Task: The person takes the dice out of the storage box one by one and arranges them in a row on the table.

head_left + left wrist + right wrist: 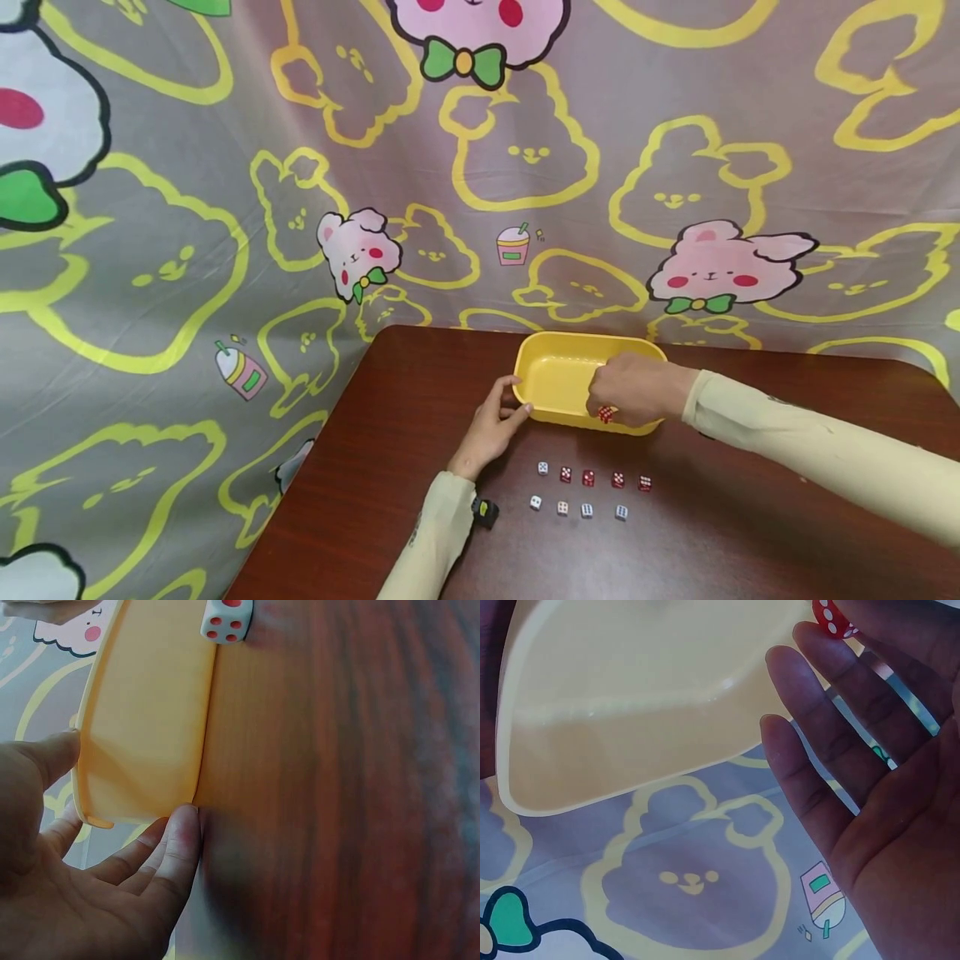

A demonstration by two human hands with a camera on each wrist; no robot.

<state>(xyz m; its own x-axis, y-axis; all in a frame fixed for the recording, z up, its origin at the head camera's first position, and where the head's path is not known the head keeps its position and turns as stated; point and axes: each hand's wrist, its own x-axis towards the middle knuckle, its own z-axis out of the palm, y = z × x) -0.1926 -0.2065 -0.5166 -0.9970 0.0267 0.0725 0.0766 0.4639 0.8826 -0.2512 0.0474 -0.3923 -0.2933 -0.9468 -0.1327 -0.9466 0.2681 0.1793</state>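
A yellow plastic basin [558,414] stands near the table's far edge. At its left end my left hand [492,427] grips the corner, with the thumb and fingers against the rim and wall. Over the basin's right part reaches my right hand [630,390]. It pinches a red die [830,619] with white dots between thumb and fingertips; the other fingers are extended in the right wrist view. Two rows of small dice lie in front of the basin, including a white die [543,468] and a red die [588,477]. The right hand hides some of the basin's inside.
The dark brown wooden table [420,367] ends at a patterned cloth [585,200] hanging behind it and along the left. A small black device [486,512] sits at the left wrist. The front dice row has several light dice, such as one die [622,512].
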